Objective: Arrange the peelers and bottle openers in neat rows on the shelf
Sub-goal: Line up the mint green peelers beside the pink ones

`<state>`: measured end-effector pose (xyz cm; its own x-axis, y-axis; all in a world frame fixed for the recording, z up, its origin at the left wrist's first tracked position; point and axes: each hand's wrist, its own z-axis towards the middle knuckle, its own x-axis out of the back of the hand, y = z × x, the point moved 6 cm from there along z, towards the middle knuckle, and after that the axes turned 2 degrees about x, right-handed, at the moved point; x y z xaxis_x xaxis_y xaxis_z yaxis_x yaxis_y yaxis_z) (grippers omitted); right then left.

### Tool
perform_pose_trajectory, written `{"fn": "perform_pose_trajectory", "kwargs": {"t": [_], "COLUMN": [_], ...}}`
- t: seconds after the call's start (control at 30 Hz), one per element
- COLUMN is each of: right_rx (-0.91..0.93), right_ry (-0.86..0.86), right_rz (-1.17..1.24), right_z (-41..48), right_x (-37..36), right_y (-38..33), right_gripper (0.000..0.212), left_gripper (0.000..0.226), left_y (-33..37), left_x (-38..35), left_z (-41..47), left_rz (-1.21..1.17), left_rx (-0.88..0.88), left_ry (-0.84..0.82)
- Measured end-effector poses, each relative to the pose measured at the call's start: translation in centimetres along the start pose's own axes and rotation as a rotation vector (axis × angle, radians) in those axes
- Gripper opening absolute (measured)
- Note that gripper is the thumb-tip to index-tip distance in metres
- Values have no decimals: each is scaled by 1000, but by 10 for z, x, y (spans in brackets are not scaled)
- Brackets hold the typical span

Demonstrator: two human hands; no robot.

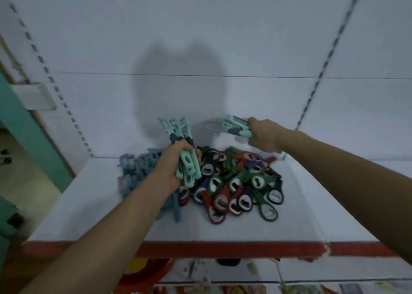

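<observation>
My left hand [176, 160] grips a bundle of mint-green peelers [181, 147] upright, blades pointing up, above the middle of the white shelf [89, 204]. My right hand [260, 135] holds a few more mint-green peelers [231, 127] sideways, blades pointing left, near the back wall. A jumbled heap of red, green, navy and blue bottle openers [240, 186] lies under and between my hands. Several grey-blue peelers [138, 166] lie in a loose pile left of the heap, partly hidden by my left forearm.
The shelf has a red front edge [223, 249] and a white back panel with slotted uprights [55, 88] at both sides. Colourful goods sit on a lower shelf [200, 278]. A teal wall stands at far left.
</observation>
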<state>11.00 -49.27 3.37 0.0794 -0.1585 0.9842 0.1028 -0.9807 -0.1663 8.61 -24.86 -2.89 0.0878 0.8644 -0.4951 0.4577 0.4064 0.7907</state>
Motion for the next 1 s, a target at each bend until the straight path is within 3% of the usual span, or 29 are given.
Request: {"fn": "perform_pose_trajectory", "kwargs": {"t": [0.13, 0.27, 0.47, 0.6, 0.77, 0.83, 0.9, 1.0], "right_rx": [-176, -345, -654, -809, -900, -920, -923, -915], "right_ry": [76, 141, 181, 268, 282, 280, 273, 240], "right_rz": [-145, -254, -304, -273, -233, -216, -189, -78], "right_z": [-94, -202, -358, -432, -475, -479, -477, -463], "right_x": [19, 33, 48, 62, 67, 68, 67, 62], "right_y": [143, 277, 442, 526, 621, 661, 699, 751], "right_gripper": [25, 32, 31, 27, 28, 28, 28, 26], "left_gripper": [16, 19, 13, 12, 82, 107, 112, 95], "left_y": [-72, -166, -304, -369, -420, -441, -458, -476], "left_x": [-128, -257, -433, -540, -653, -693, -725, -764], "left_z": [7, 14, 28, 50, 103, 130, 162, 206], "left_rz": [42, 57, 376, 717, 1434, 1621, 1719, 1841], "left_rx": [125, 292, 367, 199, -233, -375, -460, -618], "left_ry": [-149, -241, -372, -466, -678, -777, -793, -791]}}
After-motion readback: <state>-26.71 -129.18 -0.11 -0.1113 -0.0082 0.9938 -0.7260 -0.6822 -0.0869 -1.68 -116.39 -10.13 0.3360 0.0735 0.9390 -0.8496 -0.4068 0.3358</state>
